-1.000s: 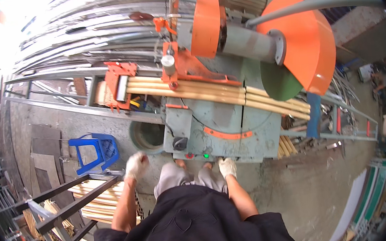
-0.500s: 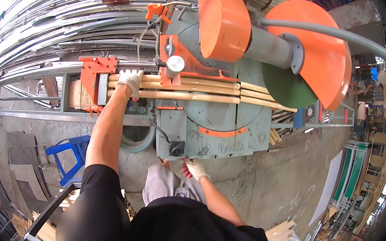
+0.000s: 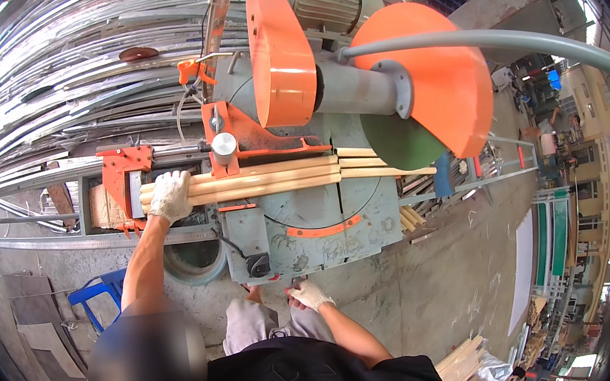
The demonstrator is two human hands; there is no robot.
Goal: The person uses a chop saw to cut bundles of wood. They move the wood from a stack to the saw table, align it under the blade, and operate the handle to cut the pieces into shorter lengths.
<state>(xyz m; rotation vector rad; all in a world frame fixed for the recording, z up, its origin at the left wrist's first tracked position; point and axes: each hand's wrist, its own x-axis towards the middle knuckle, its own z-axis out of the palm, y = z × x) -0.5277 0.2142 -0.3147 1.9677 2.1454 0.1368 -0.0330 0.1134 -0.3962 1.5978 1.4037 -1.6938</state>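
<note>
My left hand (image 3: 169,196), in a white work glove, wraps over several pale wooden rods (image 3: 262,181) near their left ends, beside the orange end stop (image 3: 117,183). The rods lie side by side across the grey saw table (image 3: 311,246), with a cut line showing across them. Their right-hand pieces (image 3: 366,162) reach beneath the green disc blade (image 3: 399,141) and its orange guard (image 3: 431,74). My gloved right hand (image 3: 309,294) is low by the table's front edge, fingers curled; whatever they may hold is hidden.
An orange clamp with a silver knob (image 3: 224,147) stands over the rods. Behind lie long metal bars (image 3: 83,88). A grey hose (image 3: 498,34) arcs over the saw. A blue plastic stool (image 3: 99,297) is on the floor at left. More wood strips (image 3: 462,364) lie at lower right.
The view has shifted, so the saw appears farther left and the rods lower. The nearest rod, earlier spaced apart, now lies against the others under my left hand. My right hand remains low by the edge.
</note>
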